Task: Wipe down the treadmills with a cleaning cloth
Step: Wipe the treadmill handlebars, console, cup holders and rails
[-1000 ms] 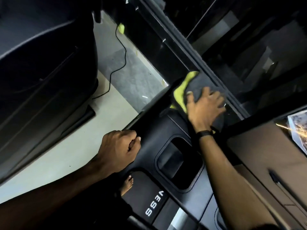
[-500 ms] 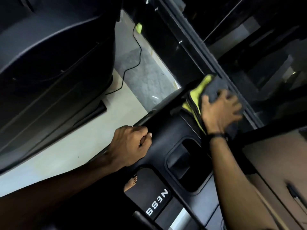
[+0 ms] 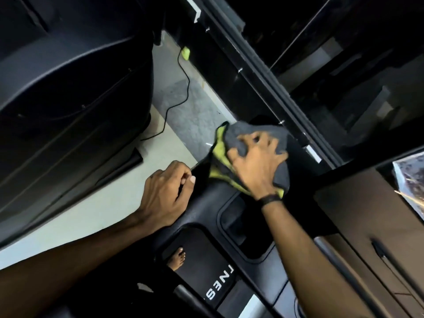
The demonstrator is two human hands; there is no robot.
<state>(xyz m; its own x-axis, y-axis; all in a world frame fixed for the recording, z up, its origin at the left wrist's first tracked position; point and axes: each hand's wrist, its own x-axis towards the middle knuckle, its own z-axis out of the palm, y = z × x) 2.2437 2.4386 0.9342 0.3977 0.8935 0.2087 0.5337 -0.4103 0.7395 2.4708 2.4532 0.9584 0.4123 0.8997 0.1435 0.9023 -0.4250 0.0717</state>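
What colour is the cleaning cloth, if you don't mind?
The cleaning cloth is grey with yellow-green, seen in the head view.

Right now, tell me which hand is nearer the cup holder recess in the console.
Right. The right hand presses the cloth just above the recess; the left hand grips the console edge farther left.

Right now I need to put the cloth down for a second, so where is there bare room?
The recessed tray below the right hand looks bare. So does pale floor left of the left hand, clear of the black cable. The console corner under the cloth is crowded.
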